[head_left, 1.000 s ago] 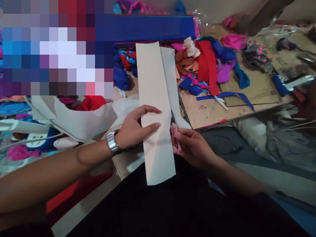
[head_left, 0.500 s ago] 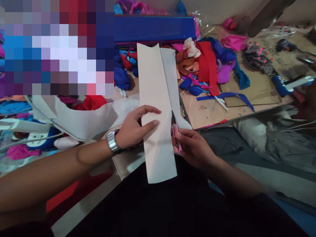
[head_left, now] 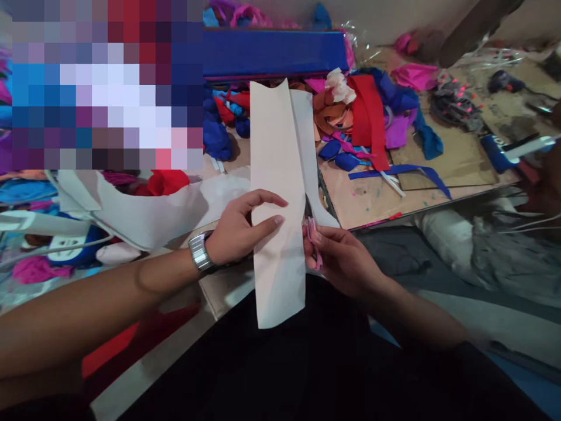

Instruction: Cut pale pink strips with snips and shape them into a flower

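Observation:
A long white sheet (head_left: 276,152), perhaps paper or stiff fabric, runs from the table over my lap. My left hand (head_left: 245,228) grips its left edge, thumb and index finger on top and the other fingers hidden underneath. My right hand (head_left: 346,254) holds pink-handled scissors (head_left: 312,231) by the handles at the sheet's right edge. The dark blades point away from me, between this sheet and a second white piece (head_left: 304,140) lying behind it on the right. How far apart the blades are I cannot make out.
Blue, red and orange cloth scraps (head_left: 368,117) lie beyond the sheet, before a long blue box (head_left: 276,52). A pin cushion-like dark bundle (head_left: 458,102) and a blue-and-white tool (head_left: 504,153) lie at right. A curved white sheet (head_left: 149,210) stands at left.
The near end of the white sheet has swung left, and its far end has shifted slightly right. Both hands keep their hold almost in place.

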Tool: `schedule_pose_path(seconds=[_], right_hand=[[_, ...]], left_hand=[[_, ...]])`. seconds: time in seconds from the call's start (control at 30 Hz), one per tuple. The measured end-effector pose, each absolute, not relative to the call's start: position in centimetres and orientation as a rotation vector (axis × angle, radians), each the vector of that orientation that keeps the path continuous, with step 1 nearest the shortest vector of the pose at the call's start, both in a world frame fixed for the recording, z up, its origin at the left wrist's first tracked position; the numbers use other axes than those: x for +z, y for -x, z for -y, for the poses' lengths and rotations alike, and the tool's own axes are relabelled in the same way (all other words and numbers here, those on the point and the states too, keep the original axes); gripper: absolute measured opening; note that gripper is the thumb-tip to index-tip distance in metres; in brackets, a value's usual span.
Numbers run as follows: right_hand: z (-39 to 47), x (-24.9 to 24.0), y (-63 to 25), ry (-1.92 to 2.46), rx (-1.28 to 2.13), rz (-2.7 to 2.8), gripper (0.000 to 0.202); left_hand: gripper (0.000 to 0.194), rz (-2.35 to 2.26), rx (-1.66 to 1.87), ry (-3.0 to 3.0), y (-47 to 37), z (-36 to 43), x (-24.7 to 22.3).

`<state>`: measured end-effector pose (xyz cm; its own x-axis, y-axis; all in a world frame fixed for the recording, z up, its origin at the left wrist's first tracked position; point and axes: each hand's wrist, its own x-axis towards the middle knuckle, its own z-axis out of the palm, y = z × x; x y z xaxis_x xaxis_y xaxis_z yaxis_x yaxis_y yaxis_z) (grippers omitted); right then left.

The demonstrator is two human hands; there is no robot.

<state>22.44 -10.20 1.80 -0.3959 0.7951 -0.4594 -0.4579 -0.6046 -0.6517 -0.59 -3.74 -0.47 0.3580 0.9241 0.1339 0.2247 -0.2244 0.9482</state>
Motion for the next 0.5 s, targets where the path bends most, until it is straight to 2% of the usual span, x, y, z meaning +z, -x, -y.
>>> schedule_pose_path(seconds=[0.5], right_hand=[[10.43,1.85,-22.51,0.981,2.062,0.519,0.024]], left_hand=[[0.022,-1.049,1.007,-1.71,0.53,3.59,-0.53]])
